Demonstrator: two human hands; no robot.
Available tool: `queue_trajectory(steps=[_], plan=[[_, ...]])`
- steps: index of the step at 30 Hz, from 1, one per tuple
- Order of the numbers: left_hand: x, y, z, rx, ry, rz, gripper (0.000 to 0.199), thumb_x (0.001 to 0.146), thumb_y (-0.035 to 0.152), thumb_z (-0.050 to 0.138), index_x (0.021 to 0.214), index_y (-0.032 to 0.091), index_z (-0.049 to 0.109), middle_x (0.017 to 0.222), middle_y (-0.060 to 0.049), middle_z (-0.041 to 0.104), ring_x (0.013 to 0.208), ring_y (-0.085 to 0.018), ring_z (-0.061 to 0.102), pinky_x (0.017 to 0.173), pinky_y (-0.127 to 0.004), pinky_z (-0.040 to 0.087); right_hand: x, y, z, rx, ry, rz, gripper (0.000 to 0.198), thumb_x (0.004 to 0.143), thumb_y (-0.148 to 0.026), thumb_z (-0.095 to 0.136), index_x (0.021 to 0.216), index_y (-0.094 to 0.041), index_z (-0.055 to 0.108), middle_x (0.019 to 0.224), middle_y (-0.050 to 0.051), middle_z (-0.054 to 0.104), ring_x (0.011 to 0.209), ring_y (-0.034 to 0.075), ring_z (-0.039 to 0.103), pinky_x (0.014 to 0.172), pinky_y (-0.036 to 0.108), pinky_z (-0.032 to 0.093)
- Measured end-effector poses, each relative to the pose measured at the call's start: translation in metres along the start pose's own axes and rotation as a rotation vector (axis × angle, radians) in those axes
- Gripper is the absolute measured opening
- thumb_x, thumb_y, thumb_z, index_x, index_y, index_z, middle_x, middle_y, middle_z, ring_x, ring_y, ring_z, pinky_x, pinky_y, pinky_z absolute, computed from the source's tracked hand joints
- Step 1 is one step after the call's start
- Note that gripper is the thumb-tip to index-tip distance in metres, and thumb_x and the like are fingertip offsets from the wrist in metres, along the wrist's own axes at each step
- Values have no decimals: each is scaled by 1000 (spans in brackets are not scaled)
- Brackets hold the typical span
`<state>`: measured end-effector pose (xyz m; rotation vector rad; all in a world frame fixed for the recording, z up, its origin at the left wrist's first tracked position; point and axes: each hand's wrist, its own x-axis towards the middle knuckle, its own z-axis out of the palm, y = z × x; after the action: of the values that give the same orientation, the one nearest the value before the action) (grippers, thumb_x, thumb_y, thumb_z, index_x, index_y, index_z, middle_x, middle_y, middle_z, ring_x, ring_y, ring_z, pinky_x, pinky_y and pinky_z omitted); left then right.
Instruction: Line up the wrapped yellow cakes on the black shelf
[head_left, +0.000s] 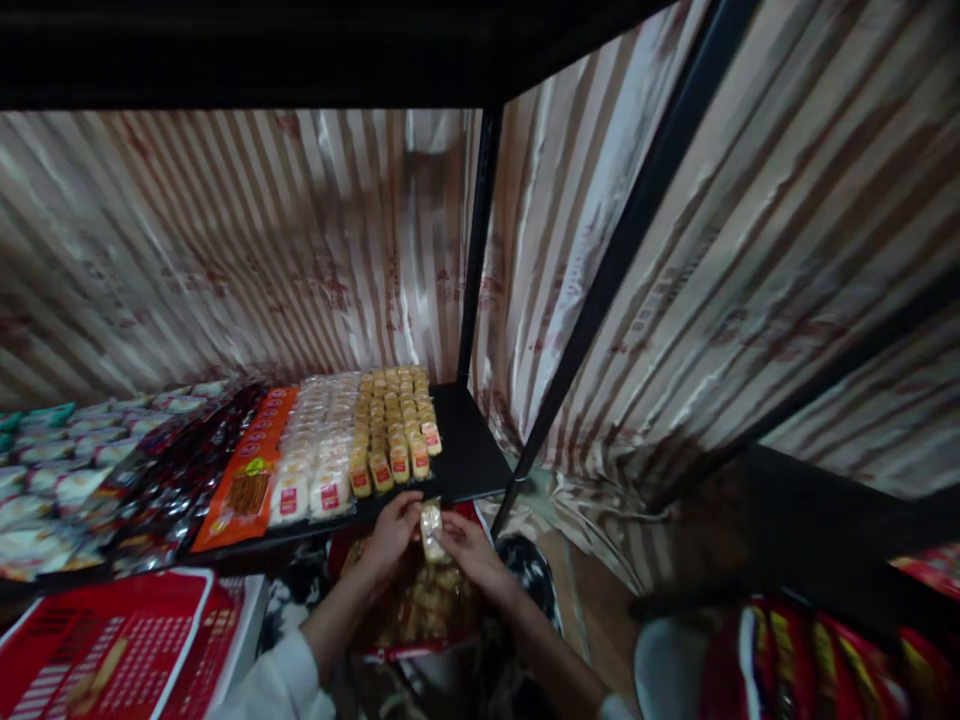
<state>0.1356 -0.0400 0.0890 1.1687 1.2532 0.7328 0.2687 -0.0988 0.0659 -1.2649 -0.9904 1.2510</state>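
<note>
Between my hands is a small pale-yellow wrapped snack packet (431, 530), held upright just in front of the shelf edge. The fingers of my right hand (469, 548) close on its right side. My left hand (396, 535) has its fingertips pinched at the packet's left edge. Below them an open red bag (420, 652) holds many similar yellow packets. On the black shelf (469, 455) ahead stand tight rows of yellow wrapped packets (394, 430) with red labels.
Left of the yellow rows lie white wrapped packets (319, 440), an orange snack bag (251, 475), dark shiny packets (187, 470) and white cup-like packs (82, 450). Black posts (480, 240) frame the shelf before striped sheeting (262, 250). A red box (105, 640) sits at lower left.
</note>
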Motion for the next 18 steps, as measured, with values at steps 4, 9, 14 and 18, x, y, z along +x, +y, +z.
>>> queue_trajectory(steps=[4, 9, 14, 18], plan=[[-6, 17, 0, -92, -36, 6, 31, 70, 32, 66, 94, 13, 63, 69, 1, 63, 54, -8, 54, 47, -18, 40, 0, -19, -2, 78, 28, 0, 42, 56, -51, 79, 82, -20, 70, 73, 3, 70, 71, 19, 65, 75, 35, 51], [-8, 18, 3, -61, -55, 0, 29, 68, 28, 69, 91, 12, 62, 63, 4, 59, 51, -7, 51, 44, -16, 37, -1, -23, -2, 109, 22, -21, 41, 59, -51, 78, 86, -20, 70, 79, 3, 72, 72, 19, 65, 77, 34, 50], [-7, 20, 8, -47, -62, 9, 25, 68, 28, 71, 85, 13, 60, 56, 6, 55, 45, -5, 48, 43, -15, 36, 2, -17, -4, 56, 19, -36, 40, 65, -51, 72, 90, -21, 69, 79, 3, 72, 73, 20, 66, 75, 35, 52], [-6, 25, 13, -25, -11, -17, 21, 69, 26, 71, 77, 15, 56, 51, 9, 50, 41, -4, 45, 41, -15, 35, 0, -14, -6, -194, 247, -127, 39, 70, -45, 67, 102, -22, 66, 92, 5, 69, 80, 20, 64, 75, 35, 52]])
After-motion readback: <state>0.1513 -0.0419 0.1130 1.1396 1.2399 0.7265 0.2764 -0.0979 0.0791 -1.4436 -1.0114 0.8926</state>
